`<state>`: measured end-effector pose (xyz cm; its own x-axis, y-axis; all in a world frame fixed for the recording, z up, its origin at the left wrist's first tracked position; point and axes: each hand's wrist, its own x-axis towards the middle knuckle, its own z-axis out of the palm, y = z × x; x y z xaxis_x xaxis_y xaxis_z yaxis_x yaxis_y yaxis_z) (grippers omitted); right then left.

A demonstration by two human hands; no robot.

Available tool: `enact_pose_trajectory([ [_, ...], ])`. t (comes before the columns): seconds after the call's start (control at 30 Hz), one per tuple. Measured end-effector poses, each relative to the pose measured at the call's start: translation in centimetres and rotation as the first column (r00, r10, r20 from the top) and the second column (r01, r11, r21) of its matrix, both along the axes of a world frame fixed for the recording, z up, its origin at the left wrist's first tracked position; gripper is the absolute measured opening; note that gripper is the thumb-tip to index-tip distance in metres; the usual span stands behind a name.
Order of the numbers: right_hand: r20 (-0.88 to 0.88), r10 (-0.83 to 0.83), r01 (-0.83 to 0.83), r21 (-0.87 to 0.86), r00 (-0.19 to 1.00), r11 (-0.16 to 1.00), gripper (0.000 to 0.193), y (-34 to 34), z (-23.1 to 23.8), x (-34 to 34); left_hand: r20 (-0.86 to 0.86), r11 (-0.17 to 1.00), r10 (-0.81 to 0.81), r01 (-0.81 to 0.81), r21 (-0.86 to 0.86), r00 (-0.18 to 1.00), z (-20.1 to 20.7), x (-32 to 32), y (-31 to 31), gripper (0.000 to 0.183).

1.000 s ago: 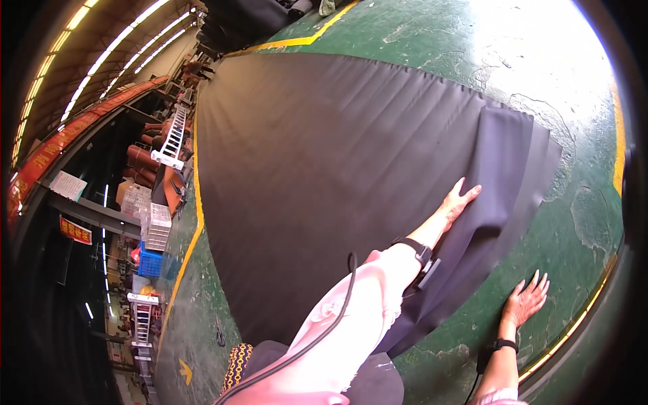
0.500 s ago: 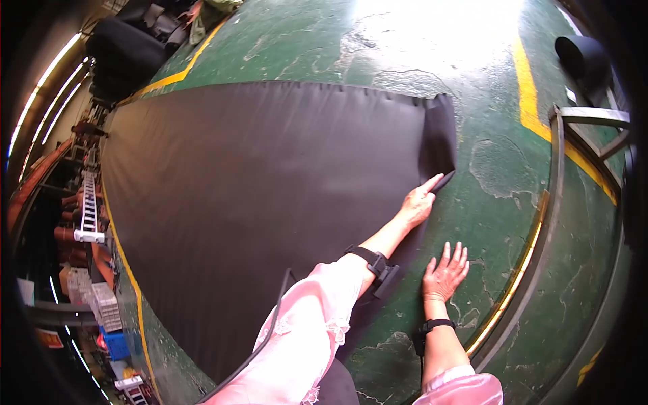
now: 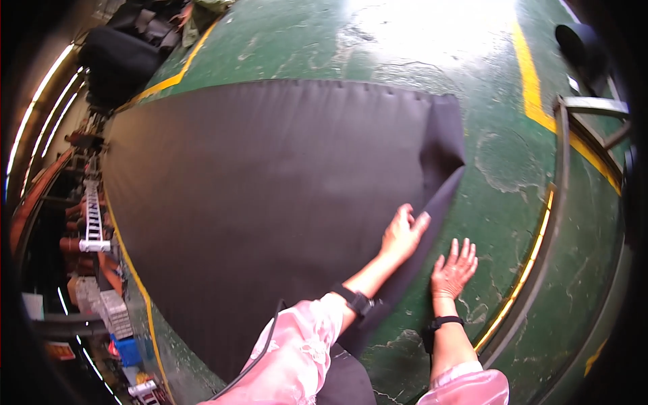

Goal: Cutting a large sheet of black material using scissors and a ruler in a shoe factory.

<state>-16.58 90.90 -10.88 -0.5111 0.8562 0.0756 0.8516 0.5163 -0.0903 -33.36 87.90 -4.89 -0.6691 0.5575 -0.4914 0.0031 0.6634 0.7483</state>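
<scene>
Apparently for support, the right hand (image 3: pixel 452 273) splays against the floor (image 3: pixel 503 162); the left hand (image 3: pixel 401 237), fingers parted, rests on dark sheeting (image 3: pixel 283 175).

A factory or workshop hall
A cracked green floor (image 3: pixel 503 226) is marked with yellow lines (image 3: pixel 530 81) on both sides of the dark sheet (image 3: pixel 283 175); a metal frame (image 3: pixel 594 104) is seen to the sheet's right, a blue crate (image 3: pixel 125 351) and strip lights (image 3: pixel 41 96) to its left.

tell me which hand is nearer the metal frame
Right. The right hand is over the green floor, between the black sheet and the metal frame; the left hand is farther left, at the sheet's folded edge.
</scene>
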Motion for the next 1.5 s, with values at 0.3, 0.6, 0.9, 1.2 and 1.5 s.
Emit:
enact_pose_trajectory([
  [0.3,-0.037,0.045,-0.042,0.064,0.998,0.997,0.055,-0.6,-0.7,-0.6,0.503,0.890,-0.432,0.263,0.374,0.748,-1.0,0.8,-3.9,0.073],
  [0.6,0.048,0.004,-0.011,0.149,0.999,0.989,0.048,0.6,-2.4,1.2,-0.082,0.809,-0.520,0.521,0.272,0.850,0.7,3.6,-2.3,0.049],
  [0.9,-0.034,0.009,-0.004,0.134,0.999,0.991,0.045,0.0,-2.0,0.5,-0.237,0.783,-0.535,0.581,0.222,0.811,-3.6,4.4,-1.4,0.047],
  [1.2,-0.060,0.023,-0.017,0.097,0.998,0.995,0.052,-0.4,-1.6,0.2,-0.215,0.843,-0.484,0.518,0.147,0.848,-2.6,4.1,-1.2,0.050],
  [1.5,-0.081,0.009,-0.001,0.100,0.997,0.995,0.052,-0.6,-2.0,0.0,0.854,0.972,0.050,0.172,-0.161,0.517,0.5,5.7,-16.4,0.080],
])
